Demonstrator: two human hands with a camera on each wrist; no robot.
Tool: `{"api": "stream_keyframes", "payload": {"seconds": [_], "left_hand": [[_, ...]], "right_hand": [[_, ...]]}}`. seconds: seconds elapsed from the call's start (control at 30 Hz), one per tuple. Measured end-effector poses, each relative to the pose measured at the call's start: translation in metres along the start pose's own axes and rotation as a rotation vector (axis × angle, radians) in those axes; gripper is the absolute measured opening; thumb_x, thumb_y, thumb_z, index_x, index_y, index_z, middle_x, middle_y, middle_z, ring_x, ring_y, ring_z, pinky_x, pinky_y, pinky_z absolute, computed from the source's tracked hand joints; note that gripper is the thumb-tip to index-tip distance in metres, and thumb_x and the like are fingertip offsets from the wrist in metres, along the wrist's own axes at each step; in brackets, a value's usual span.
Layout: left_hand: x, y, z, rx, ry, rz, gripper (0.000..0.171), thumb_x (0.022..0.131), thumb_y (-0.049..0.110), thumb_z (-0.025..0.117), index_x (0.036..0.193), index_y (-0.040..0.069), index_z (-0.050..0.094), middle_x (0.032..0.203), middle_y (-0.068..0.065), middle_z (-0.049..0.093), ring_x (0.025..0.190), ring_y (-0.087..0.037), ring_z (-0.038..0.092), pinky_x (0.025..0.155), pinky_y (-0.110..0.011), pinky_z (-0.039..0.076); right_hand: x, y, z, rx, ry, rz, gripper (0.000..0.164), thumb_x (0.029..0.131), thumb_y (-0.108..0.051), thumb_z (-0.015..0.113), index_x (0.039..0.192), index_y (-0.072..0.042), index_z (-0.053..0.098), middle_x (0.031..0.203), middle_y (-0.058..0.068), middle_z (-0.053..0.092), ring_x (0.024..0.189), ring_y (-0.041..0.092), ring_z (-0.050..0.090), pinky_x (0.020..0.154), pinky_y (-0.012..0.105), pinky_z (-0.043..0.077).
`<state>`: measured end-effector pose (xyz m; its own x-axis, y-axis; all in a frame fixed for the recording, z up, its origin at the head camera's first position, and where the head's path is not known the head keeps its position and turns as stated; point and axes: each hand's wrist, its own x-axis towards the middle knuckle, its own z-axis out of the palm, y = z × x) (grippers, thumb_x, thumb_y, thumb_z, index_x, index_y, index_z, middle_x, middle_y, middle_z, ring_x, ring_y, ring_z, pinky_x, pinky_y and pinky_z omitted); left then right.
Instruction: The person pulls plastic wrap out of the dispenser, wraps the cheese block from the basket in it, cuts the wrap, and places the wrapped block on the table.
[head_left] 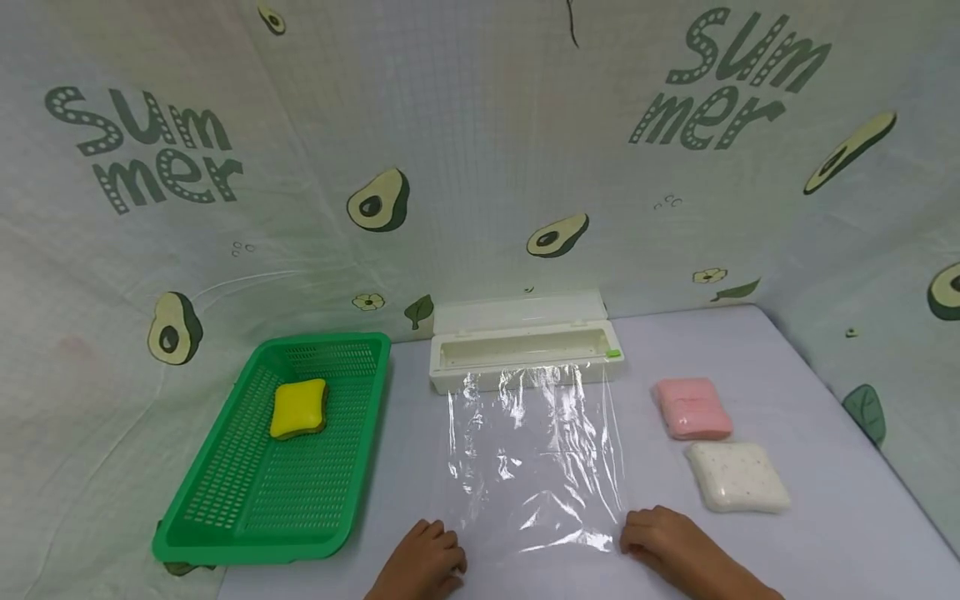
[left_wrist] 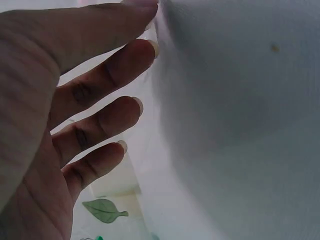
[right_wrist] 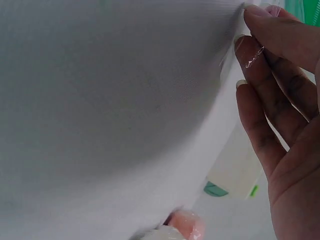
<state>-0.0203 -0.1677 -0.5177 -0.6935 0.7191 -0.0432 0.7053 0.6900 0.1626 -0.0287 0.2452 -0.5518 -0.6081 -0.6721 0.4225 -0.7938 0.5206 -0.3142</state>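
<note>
A sheet of clear cling film (head_left: pixel 536 467) stretches over the table from a white dispenser box (head_left: pixel 525 346) with its lid raised. My left hand (head_left: pixel 423 560) is at the film's near left corner; in the left wrist view its thumb (left_wrist: pixel 115 22) meets the index finger at the top edge, other fingers loosely bent. My right hand (head_left: pixel 671 546) pinches the near right corner, and a bit of film shows against its fingers (right_wrist: pixel 255 55) in the right wrist view. Right of the film lie a pink soap bar (head_left: pixel 692 408) and a white speckled soap bar (head_left: pixel 738 477).
On the left stands a green plastic basket (head_left: pixel 352 467) with a yellow pillow-shaped block (head_left: pixel 298 408) inside. A cloth printed with avocados (head_left: pixel 378 200) hangs behind the table (head_left: pixel 675 342). The dispenser box stands at the table's back edge, against that cloth.
</note>
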Motion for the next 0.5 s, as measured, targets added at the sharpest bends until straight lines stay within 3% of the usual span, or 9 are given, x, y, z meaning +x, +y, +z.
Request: {"api": "stream_keyframes", "payload": {"seconds": [0.17, 0.3, 0.4, 0.5], "left_hand": [[-0.006, -0.005, -0.013, 0.000, 0.128, 0.039, 0.019, 0.083, 0.035, 0.089, 0.094, 0.026, 0.076, 0.087, 0.019, 0.062, 0.080, 0.000, 0.048, 0.075, -0.020, 0.043], [-0.011, -0.008, -0.051, -0.068, 0.164, -0.030, 0.015, 0.088, 0.031, 0.086, 0.099, 0.024, 0.077, 0.090, 0.018, 0.064, 0.084, -0.001, 0.050, 0.078, -0.025, 0.047], [-0.016, -0.016, -0.083, -0.095, 0.227, -0.076, 0.015, 0.089, 0.024, 0.085, 0.100, 0.022, 0.077, 0.090, 0.017, 0.065, 0.085, -0.004, 0.051, 0.078, -0.029, 0.047], [-0.021, -0.036, -0.107, -0.064, 0.354, -0.100, 0.019, 0.084, 0.018, 0.088, 0.099, 0.022, 0.075, 0.089, 0.018, 0.063, 0.084, -0.005, 0.050, 0.075, -0.029, 0.046]], "right_hand": [[0.001, 0.001, 0.000, 0.003, 0.000, -0.013, 0.028, 0.067, -0.008, 0.089, 0.083, -0.024, 0.072, 0.088, -0.017, 0.062, 0.075, -0.003, 0.054, 0.067, 0.013, 0.043], [0.001, 0.002, 0.000, -0.005, 0.021, -0.042, 0.029, 0.066, -0.007, 0.089, 0.084, -0.023, 0.072, 0.089, -0.015, 0.063, 0.075, -0.003, 0.054, 0.067, 0.012, 0.043], [0.001, 0.003, 0.001, -0.025, 0.028, -0.042, 0.031, 0.064, -0.007, 0.090, 0.086, -0.023, 0.074, 0.088, -0.015, 0.066, 0.076, -0.001, 0.056, 0.068, 0.014, 0.043], [0.001, 0.004, 0.001, -0.047, 0.040, -0.041, 0.032, 0.064, -0.009, 0.090, 0.087, -0.023, 0.074, 0.085, -0.016, 0.067, 0.075, -0.001, 0.057, 0.069, 0.015, 0.043]]}}
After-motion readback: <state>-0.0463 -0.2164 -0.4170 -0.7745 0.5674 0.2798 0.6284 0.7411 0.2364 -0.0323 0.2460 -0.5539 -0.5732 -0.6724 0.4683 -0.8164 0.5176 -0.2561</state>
